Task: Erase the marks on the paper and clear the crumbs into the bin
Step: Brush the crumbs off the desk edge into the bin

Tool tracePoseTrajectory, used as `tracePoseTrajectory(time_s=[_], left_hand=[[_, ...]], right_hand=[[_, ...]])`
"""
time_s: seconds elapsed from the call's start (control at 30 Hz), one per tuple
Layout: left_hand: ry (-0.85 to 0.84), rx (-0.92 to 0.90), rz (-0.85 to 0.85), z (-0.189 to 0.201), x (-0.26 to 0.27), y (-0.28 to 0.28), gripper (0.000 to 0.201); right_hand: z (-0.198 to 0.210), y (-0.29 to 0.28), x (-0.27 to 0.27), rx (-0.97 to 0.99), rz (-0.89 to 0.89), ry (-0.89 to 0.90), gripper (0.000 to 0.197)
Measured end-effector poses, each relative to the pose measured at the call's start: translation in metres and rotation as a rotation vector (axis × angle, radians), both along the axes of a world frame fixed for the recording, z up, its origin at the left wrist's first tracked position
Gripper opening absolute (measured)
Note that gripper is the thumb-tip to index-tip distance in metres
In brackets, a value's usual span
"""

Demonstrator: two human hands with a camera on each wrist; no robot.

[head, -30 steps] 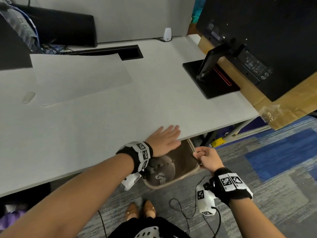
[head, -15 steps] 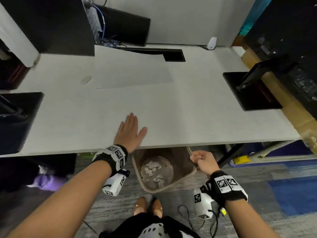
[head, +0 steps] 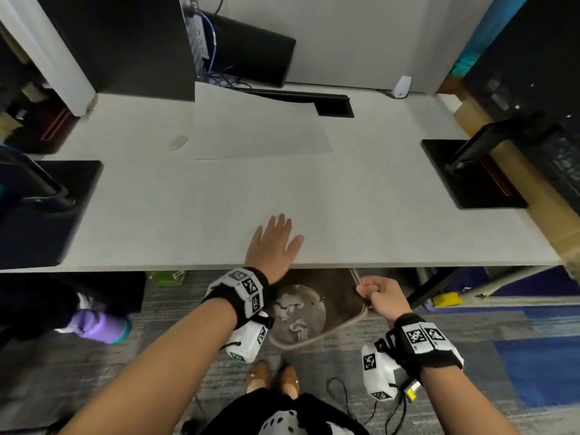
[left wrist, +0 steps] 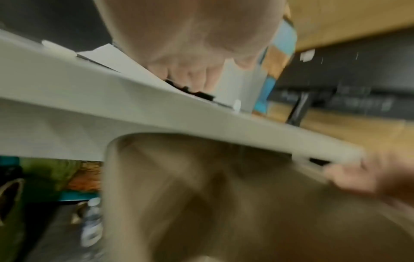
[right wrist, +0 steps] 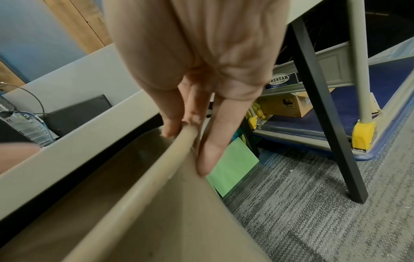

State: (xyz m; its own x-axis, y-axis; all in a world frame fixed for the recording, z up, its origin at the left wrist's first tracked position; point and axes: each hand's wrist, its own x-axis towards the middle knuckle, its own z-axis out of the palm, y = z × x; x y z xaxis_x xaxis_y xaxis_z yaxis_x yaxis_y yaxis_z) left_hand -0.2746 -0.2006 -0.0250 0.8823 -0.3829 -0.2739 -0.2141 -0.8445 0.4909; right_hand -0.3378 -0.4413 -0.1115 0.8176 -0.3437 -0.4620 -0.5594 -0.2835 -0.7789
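Note:
A white sheet of paper [head: 257, 133] lies at the back middle of the white desk [head: 376, 215], with a small white eraser [head: 178, 142] just left of it. My left hand [head: 273, 243] lies flat with straight fingers on the desk's front edge, right above the bin. The beige bin [head: 342, 328] is tucked under that edge and holds crumpled white scraps. My right hand [head: 375, 293] grips the bin's right rim [right wrist: 170, 159], thumb inside and fingers outside. Crumbs are too small to make out.
Black monitor stands sit at the desk's left [head: 47, 215] and right [head: 470, 174]. A cable slot [head: 332, 106] opens behind the paper. Under the desk are a purple bottle [head: 100, 326], a black desk leg [right wrist: 329, 124], a green sheet [right wrist: 233, 164] and a trolley [right wrist: 336, 70].
My left hand has slid left along the desk's front edge and now lies above the bin's left part. The right hand has kept its grip on the bin's rim.

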Motion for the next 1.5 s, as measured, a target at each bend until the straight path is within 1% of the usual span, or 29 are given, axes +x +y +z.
tracePoseTrajectory(time_s=[0.03,0.07,0.1,0.13,0.17,0.2,0.23,0.27,0.33,0.37,0.4,0.47,0.53,0.6,0.73,0.8,1.0,1.13,1.23,1.37,1.5], left_hand=[[0.018,0.077,-0.085,-0.001,-0.002,-0.002,0.057],[0.055,0.082,-0.204,-0.001,-0.008,-0.008,0.056],[0.125,0.028,-0.314,0.003,-0.017,-0.016,0.053],[0.225,-0.05,-0.368,0.01,-0.026,-0.024,0.05],[0.319,-0.137,-0.354,0.018,-0.032,-0.031,0.05],[0.356,-0.23,-0.271,0.026,-0.032,-0.035,0.05],[0.333,-0.296,-0.156,0.033,-0.026,-0.037,0.051],[0.272,-0.31,-0.053,0.036,-0.016,-0.037,0.051],[0.141,-0.23,0.045,0.036,0.011,-0.032,0.052],[0.11,-0.167,0.073,0.034,0.025,-0.029,0.055],[0.113,-0.1,0.111,0.028,0.04,-0.027,0.06],[0.188,-0.006,0.213,0.019,0.064,-0.029,0.073],[0.27,0.018,0.289,0.013,0.077,-0.036,0.08],[0.296,0.006,0.286,0.01,0.087,-0.05,0.083],[0.308,-0.011,0.211,0.008,0.109,-0.083,0.086],[0.31,0.028,0.145,0.006,0.124,-0.098,0.087],[0.266,0.13,-0.033,0.004,0.165,-0.146,0.086],[0.224,0.157,-0.17,0.002,0.182,-0.177,0.086],[0.225,0.18,-0.281,0.004,0.184,-0.204,0.085],[0.258,0.2,-0.496,0.009,0.17,-0.229,0.078],[0.282,0.225,-0.728,0.012,0.134,-0.227,0.073]], right_hand=[[-0.001,0.0,0.001,-0.007,-0.002,0.0,0.014],[-0.001,0.0,0.002,-0.008,-0.002,-0.003,0.015],[-0.001,-0.001,0.003,-0.007,0.001,-0.005,0.015],[-0.002,-0.001,0.003,-0.002,0.003,-0.005,0.012],[-0.002,-0.002,0.003,0.001,0.004,-0.001,0.008],[-0.002,-0.003,0.003,0.007,-0.005,0.002,0.007],[-0.002,-0.004,0.003,0.016,-0.021,0.007,0.01],[-0.001,-0.005,0.003,0.031,-0.038,0.01,0.012],[0.003,-0.008,0.002,0.06,-0.059,0.014,0.009],[0.005,-0.01,0.002,0.075,-0.07,0.017,0.008],[0.008,-0.012,0.001,0.09,-0.086,0.017,0.009],[0.013,-0.017,-0.002,0.103,-0.11,0.02,0.01],[0.015,-0.024,-0.003,0.094,-0.127,0.016,0.01],[0.016,-0.031,-0.005,0.103,-0.149,0.023,0.012],[0.015,-0.05,-0.009,0.108,-0.173,0.057,0.011],[0.015,-0.06,-0.01,0.113,-0.204,0.054,0.01],[0.01,-0.086,-0.013,0.126,-0.301,0.041,0.018],[0.003,-0.096,-0.014,0.147,-0.326,0.051,0.008],[0.002,-0.099,-0.014,0.142,-0.343,0.045,0.016],[0.008,-0.099,-0.013,0.123,-0.33,0.011,0.01],[0.012,-0.096,-0.016,0.154,-0.378,0.01,0.008]])
